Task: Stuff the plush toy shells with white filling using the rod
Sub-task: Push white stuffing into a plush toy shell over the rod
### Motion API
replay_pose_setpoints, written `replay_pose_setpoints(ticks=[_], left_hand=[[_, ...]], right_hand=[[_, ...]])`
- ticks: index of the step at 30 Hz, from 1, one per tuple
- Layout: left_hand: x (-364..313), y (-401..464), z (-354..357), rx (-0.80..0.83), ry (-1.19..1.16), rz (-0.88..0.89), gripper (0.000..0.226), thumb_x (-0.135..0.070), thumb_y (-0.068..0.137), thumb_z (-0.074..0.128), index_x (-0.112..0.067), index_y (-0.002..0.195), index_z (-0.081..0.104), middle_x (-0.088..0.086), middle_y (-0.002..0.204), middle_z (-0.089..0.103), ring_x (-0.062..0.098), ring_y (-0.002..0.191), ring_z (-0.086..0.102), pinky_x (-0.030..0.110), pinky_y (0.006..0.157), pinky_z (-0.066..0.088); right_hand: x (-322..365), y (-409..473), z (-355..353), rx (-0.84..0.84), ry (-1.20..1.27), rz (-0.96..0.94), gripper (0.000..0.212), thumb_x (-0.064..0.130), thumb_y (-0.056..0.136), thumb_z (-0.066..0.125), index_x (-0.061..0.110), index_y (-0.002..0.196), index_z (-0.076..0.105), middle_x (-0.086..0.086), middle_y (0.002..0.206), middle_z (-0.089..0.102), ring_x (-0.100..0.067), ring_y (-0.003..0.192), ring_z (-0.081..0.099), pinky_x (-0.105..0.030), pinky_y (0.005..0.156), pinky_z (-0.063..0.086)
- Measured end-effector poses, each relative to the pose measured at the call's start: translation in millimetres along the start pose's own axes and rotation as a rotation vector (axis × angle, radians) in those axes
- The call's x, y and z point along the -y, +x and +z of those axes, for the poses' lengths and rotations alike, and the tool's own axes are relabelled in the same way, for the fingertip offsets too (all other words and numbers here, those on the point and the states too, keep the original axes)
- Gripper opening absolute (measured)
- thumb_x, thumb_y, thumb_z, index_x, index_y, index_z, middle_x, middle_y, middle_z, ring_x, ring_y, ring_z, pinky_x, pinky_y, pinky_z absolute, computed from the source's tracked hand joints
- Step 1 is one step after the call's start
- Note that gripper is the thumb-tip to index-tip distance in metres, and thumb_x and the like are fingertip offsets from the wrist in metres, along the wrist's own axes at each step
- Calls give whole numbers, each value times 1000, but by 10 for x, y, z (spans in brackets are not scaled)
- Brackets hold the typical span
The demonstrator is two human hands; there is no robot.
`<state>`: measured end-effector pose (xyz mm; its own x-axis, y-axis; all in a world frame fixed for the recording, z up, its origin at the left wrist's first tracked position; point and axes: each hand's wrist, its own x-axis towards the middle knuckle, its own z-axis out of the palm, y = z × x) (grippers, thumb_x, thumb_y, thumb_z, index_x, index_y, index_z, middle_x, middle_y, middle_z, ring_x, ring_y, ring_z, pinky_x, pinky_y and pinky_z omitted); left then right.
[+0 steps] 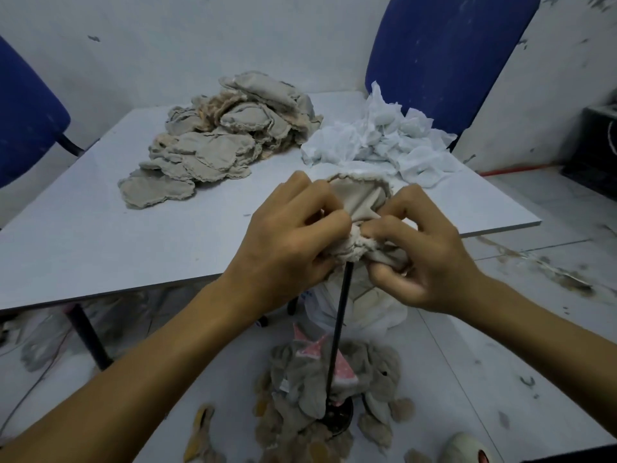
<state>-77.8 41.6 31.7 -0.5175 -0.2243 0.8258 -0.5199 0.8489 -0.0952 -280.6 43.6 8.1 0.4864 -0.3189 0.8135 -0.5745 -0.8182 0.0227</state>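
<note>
Both hands meet at the centre of the view, over the near edge of the surface [100,248]. The left hand [287,242] has its fingers [329,218] curled tight, pinching the bunched opening of a grey plush shell [359,203]. The right hand [424,252], at 3 o'clock from it, also grips the gathered fabric with curled fingers. The shell's body rises between the two hands. A black rod [339,329] stands upright from a round base on the floor at 6 o'clock, its top entering the bunched opening. At 11 o'clock a pile of empty shells [220,142] lies on the surface; at 1 o'clock lies the white filling [377,142]. More plush pieces [300,389] surround the rod's base.
</note>
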Motion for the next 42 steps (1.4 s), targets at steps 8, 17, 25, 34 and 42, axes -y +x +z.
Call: replay_pose_setpoints(ticks=[8,17,25,34,42], left_hand=[[-124,-473,145,129,-62,-38,7,-5,77,65,2,74,65,19,88,64,32,69,51,45,59,41],[-180,-754,247,329,-222,-197,15,-5,80,68,-2,75,54,9,76,48,21,69,36,38,58,35],[18,-118,-126,237,-218,-125,15,-9,78,68,-2,70,57,8,69,49,22,63,39,33,56,32],[114,180,-168,83,-208,-228,10,-2,74,65,1,71,56,6,68,48,17,62,37,28,57,29],[-21,222,23,198,-236,-324,12,-14,79,66,-3,80,61,0,78,50,13,69,42,21,61,33]], right_hand=[[62,-389,247,5,29,55,14,20,98,55,8,104,53,-15,86,55,-23,78,45,-26,69,34],[190,-528,263,296,156,195,32,19,80,68,-8,97,66,-20,92,59,-37,80,54,-46,68,46],[75,-109,-121,258,144,98,34,35,91,64,1,95,67,-8,92,59,-20,81,50,-25,72,38],[148,330,-165,-11,316,482,16,29,78,73,15,74,68,13,64,62,-8,64,63,-24,55,55],[3,344,83,-78,163,768,16,11,64,60,5,59,45,-4,51,42,-9,54,33,-35,50,31]])
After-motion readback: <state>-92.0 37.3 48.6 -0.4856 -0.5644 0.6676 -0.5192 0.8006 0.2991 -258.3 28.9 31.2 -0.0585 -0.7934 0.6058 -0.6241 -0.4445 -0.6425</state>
